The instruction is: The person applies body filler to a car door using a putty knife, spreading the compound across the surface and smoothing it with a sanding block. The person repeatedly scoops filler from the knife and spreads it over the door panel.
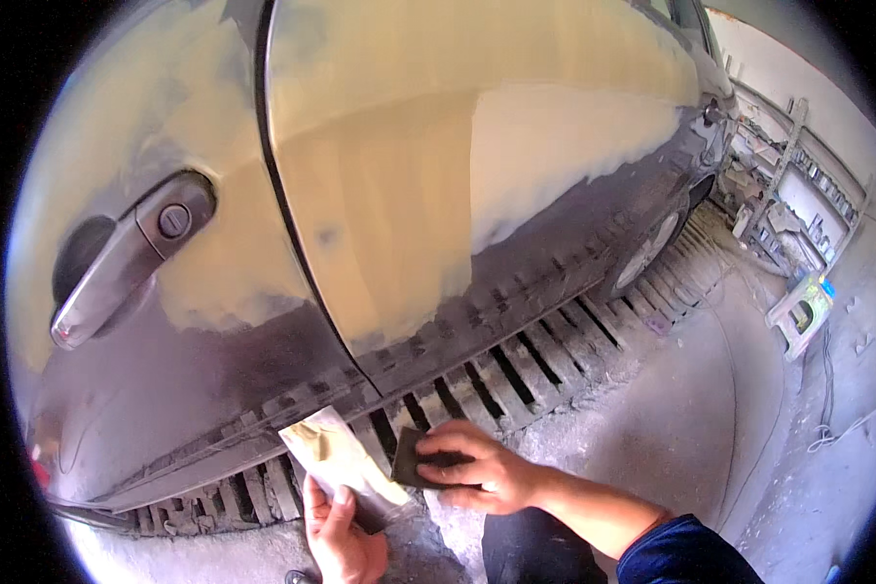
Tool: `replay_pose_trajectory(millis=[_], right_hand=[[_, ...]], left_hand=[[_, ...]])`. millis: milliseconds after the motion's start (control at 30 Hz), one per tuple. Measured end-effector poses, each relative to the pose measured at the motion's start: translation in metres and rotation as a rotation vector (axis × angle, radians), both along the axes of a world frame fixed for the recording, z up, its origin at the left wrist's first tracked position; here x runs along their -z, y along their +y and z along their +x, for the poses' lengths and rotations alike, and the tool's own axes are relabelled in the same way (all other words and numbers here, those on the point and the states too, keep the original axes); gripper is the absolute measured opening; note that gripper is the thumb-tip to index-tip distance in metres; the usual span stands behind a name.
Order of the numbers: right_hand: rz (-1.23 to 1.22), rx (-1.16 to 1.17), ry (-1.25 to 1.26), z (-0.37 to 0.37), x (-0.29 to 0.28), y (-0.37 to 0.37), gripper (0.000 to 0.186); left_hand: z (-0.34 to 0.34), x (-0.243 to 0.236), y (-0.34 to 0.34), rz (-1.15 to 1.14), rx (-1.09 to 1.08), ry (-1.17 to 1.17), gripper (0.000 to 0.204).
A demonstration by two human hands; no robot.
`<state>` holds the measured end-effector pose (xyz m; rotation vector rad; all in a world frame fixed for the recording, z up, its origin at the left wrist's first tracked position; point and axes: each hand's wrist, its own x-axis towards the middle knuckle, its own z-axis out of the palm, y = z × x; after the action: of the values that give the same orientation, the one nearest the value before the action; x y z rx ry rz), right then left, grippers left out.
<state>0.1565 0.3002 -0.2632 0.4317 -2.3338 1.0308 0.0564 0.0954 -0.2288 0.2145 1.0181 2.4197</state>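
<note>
My left hand [343, 530] grips the lower end of a flat rectangular plate [333, 450], pale and shiny with yellowish smears. My right hand [482, 469] is closed around a dark, flat rectangular pad [414, 459], its fingers over the front. The pad's left edge meets or nearly meets the plate's right side; I cannot tell whether they touch. Both hands are low, in front of a dark car door [195, 380] and apart from it. Yellow-beige filler [380, 204] covers much of the bodywork, with a paler patch [555, 146] to the right.
A door handle [136, 258] sticks out at left. Slatted floor grating [496, 380] runs beneath the car, past a wheel [649, 255]. Beyond the concrete floor [672, 419] at right stand a pale jug [803, 313] and a cluttered rack [798, 185]. Cables [827, 389] lie nearby.
</note>
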Motion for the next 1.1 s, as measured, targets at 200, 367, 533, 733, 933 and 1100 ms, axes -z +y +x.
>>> replay_pose_trajectory(millis=[200,367,533,733,933,1100], right_hand=[[0.578,0.889,0.276,-0.04,-0.129,0.05,0.055],[0.665,1.032,0.475,-0.071,-0.221,0.052,0.052],[0.656,1.047,0.326,-0.082,-0.211,0.028,0.051],[0.674,0.991,0.245,-0.083,-0.122,0.039,0.061],[0.612,0.962,0.328,-0.091,-0.049,0.056,0.065],[0.583,0.956,0.342,-0.096,-0.003,0.07,0.064]], left_hand=[[-0.01,-0.014,-0.008,-0.009,-0.061,0.049,0.053],[-0.015,-0.014,-0.009,0.029,-0.059,0.033,0.054],[-0.019,-0.012,-0.008,-0.005,-0.03,0.009,0.055],[-0.023,-0.005,-0.012,-0.058,-0.046,-0.001,0.053],[-0.021,-0.005,-0.01,-0.052,-0.081,-0.017,0.053],[-0.023,0.004,-0.009,-0.06,-0.112,-0.021,0.053]])
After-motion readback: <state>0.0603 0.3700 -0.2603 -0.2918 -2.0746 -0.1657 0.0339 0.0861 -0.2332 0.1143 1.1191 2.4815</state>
